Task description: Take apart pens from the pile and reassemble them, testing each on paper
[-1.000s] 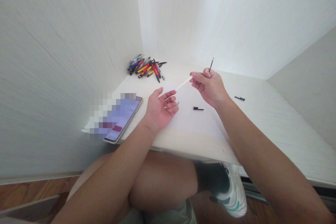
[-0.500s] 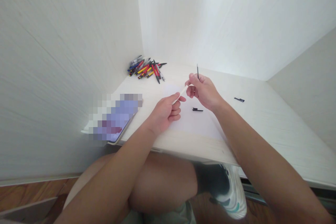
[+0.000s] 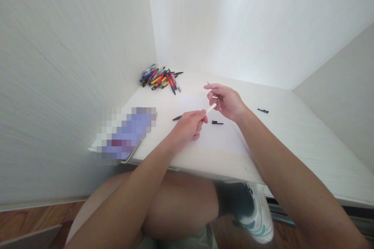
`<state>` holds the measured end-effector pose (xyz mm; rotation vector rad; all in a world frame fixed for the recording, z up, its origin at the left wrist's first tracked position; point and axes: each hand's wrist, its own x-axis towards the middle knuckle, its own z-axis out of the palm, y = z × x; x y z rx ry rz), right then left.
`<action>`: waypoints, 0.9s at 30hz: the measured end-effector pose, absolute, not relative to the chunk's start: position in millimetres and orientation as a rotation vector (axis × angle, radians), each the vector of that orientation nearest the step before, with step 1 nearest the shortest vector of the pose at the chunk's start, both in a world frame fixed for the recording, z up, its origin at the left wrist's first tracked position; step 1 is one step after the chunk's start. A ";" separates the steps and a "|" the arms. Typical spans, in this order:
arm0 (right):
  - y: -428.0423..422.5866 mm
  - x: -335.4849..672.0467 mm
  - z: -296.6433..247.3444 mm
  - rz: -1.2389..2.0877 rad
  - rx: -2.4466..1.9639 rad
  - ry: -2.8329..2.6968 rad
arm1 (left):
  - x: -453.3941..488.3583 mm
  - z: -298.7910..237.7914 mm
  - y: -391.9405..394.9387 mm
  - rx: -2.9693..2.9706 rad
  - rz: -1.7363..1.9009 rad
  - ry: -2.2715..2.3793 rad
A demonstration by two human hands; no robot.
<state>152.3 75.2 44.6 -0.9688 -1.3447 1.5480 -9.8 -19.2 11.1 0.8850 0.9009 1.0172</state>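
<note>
My left hand pinches a white pen barrel between thumb and fingers, its free end pointing up and to the right. My right hand is just beyond that end, its fingers curled around a thin dark pen refill, which is partly hidden by the fingers. Below the hands, a black pen cap lies on a white sheet of paper. The tip of a black pen part shows beside my left hand; the hand covers the rest.
A pile of red, yellow, blue and clear pens lies in the back left corner. At the left edge of the desk is a phone, blurred out. Another black pen cap lies to the right. White walls enclose the desk.
The refill has swung from upright to leaning left in my right hand. My left hand has turned and moved slightly right with the barrel, and the black pen part beside it now shows.
</note>
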 end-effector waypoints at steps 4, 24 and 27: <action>75.6 159.6 48.1 1.637 -0.845 -1.351 | -2.8 10.8 -22.2 1.177 0.981 1.041; 86.3 160.4 22.8 1.678 -0.872 -1.360 | 33.2 2.1 -49.2 1.497 1.024 1.131; 90.2 149.6 21.5 1.666 -1.024 -1.392 | 36.0 4.2 -52.3 1.520 1.043 1.181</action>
